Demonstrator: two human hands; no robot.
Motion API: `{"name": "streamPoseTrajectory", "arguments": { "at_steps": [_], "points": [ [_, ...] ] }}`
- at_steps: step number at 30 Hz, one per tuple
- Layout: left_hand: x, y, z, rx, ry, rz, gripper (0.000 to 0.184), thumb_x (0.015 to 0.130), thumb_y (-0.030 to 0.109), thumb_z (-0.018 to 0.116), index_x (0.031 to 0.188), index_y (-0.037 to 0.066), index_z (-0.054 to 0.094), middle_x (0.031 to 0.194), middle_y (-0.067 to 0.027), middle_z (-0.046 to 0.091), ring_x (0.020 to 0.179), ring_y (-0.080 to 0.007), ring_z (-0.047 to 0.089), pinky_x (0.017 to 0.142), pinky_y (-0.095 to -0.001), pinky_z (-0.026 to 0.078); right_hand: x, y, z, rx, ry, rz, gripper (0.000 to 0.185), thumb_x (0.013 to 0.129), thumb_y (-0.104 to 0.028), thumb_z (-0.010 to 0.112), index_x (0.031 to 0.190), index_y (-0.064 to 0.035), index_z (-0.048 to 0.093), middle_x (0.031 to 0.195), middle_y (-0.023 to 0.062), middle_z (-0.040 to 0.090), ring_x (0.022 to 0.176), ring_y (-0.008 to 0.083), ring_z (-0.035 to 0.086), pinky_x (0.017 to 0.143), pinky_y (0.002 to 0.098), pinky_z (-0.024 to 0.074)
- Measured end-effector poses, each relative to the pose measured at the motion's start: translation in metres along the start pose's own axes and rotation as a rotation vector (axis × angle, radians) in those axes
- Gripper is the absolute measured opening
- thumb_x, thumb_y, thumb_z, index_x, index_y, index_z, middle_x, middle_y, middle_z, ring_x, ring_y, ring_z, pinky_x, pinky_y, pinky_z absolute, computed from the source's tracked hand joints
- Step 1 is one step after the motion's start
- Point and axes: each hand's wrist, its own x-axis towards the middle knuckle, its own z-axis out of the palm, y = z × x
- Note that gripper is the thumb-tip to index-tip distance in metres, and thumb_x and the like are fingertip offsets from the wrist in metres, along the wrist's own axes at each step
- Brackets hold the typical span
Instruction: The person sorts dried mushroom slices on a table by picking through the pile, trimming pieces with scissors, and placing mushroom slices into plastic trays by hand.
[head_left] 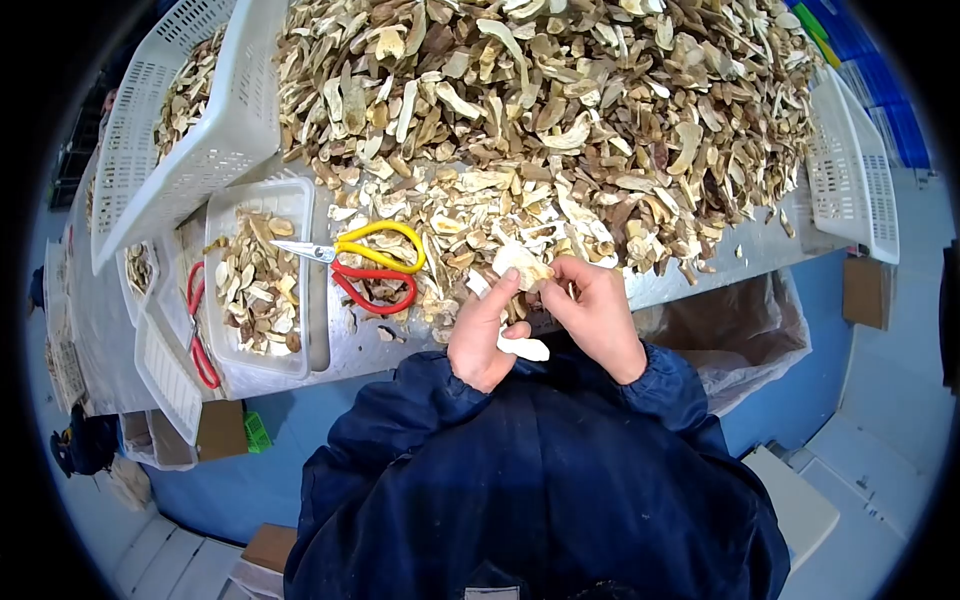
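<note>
A pale dried mushroom slice (514, 264) is pinched between my left hand (482, 338) and my right hand (602, 318), just over the table's near edge. The left thumb presses on the slice, while the lower fingers of that hand hold another white slice (526, 348). My right thumb and forefinger close on the slice's right edge. Loose slices (470, 215) lie spread just beyond my hands. To their left rest scissors (322, 253) with one yellow and one red handle, blades pointing left over the edge of a clear plastic tray (308, 215).
A large heap of dried mushroom slices (560, 110) covers the back of the table. White perforated baskets (250, 80) stand left and right (850, 170). Red-handled scissors (197, 290) lie left of the tray. A lined bin (750, 330) sits below the table at right.
</note>
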Motion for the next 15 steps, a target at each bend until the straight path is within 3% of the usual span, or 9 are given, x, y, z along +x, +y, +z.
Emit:
{"name": "streamPoseTrajectory", "arguments": {
  "at_steps": [5, 8, 15],
  "points": [
    [-0.003, -0.002, 0.006, 0.124, 0.051, 0.078, 0.018, 0.092, 0.021, 0.060, 0.108, 0.013, 0.057, 0.095, 0.0048, 0.060, 0.076, -0.0021, 0.049, 0.049, -0.0183, 0.029, 0.003, 0.000, 0.000, 0.005, -0.021, -0.026, 0.018, 0.077, -0.013, 0.062, 0.073, 0.0037, 0.058, 0.056, 0.0162, 0.053, 0.045, 0.0229, 0.049, 0.046, 0.0341, 0.0386],
    [-0.006, -0.004, 0.012, 0.164, 0.058, 0.092, 0.017, 0.091, 0.022, 0.061, 0.106, 0.013, 0.058, 0.093, 0.0067, 0.059, 0.075, -0.0009, 0.047, 0.050, -0.0183, 0.028, 0.003, 0.012, 0.004, 0.081, 0.011, -0.064, 0.017, 0.076, -0.012, 0.061, 0.072, 0.0037, 0.058, 0.055, 0.0153, 0.051, 0.045, 0.0164, 0.047, 0.045, 0.0315, 0.0370],
    [0.002, 0.002, -0.001, 0.069, 0.001, 0.018, 0.017, 0.092, 0.021, 0.061, 0.106, 0.012, 0.056, 0.091, 0.0052, 0.058, 0.075, -0.0025, 0.049, 0.048, -0.0181, 0.028, 0.004, 0.013, -0.007, 0.277, -0.131, 0.045, 0.013, 0.082, -0.008, 0.059, 0.074, 0.0024, 0.061, 0.060, -0.0023, 0.054, 0.057, 0.0040, 0.048, 0.052, 0.0227, 0.0380]
  ]
}}
